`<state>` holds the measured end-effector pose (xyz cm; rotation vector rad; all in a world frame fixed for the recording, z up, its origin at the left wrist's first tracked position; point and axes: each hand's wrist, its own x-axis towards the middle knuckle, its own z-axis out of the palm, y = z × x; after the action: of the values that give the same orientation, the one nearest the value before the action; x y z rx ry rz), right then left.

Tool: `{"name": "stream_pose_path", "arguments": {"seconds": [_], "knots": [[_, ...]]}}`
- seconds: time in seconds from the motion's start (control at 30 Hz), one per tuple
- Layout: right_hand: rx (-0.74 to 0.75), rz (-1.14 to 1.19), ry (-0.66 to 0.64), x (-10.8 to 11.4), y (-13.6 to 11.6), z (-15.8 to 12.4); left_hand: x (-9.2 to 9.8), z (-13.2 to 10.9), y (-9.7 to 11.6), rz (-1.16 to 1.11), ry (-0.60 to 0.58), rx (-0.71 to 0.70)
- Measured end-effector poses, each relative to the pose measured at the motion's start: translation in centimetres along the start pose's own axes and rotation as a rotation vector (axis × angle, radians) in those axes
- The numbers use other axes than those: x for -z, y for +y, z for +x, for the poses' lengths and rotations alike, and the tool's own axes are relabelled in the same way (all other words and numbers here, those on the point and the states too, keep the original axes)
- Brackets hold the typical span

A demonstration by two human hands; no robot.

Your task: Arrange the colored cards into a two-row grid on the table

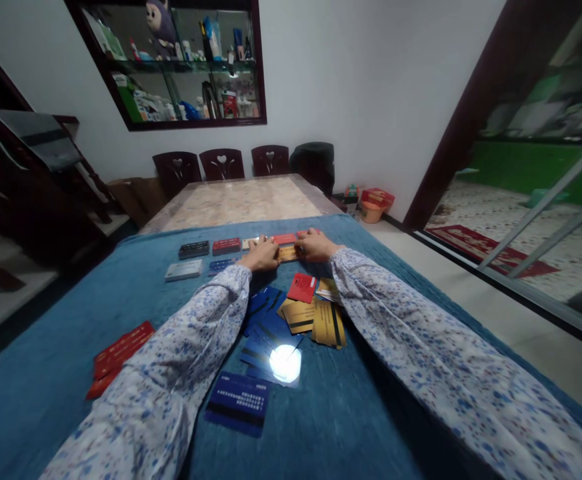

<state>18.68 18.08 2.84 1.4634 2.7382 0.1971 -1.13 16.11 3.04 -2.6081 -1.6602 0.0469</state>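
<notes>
Both hands meet at a small stack of gold cards on the blue cloth. My left hand is closed at its left end, and my right hand grips the right end with bent fingers. Behind the hands runs a row of card stacks: black, dark red, a pale one partly hidden by my left hand, and red. A white stack and a blue stack lie in front of that row. Closer in are loose gold cards, a red card and scattered blue cards.
Red cards lie left of my left sleeve. A bright round glare covers part of the blue cards. The blue cloth covers the near table; its marbled far end is uncovered, with dark chairs behind.
</notes>
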Motion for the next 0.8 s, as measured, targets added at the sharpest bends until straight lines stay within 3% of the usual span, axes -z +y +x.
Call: {"name": "stream_pose_path", "arguments": {"seconds": [0.57, 0.8], "knots": [[-0.028, 0.020, -0.104, -0.1, 0.3, 1.2, -0.8, 1.4, -0.7, -0.020, -0.047, 0.031], [-0.031, -0.003, -0.149, 0.2, 0.4, 1.9, 0.2, 1.2, 0.0, -0.013, -0.098, 0.043]]}}
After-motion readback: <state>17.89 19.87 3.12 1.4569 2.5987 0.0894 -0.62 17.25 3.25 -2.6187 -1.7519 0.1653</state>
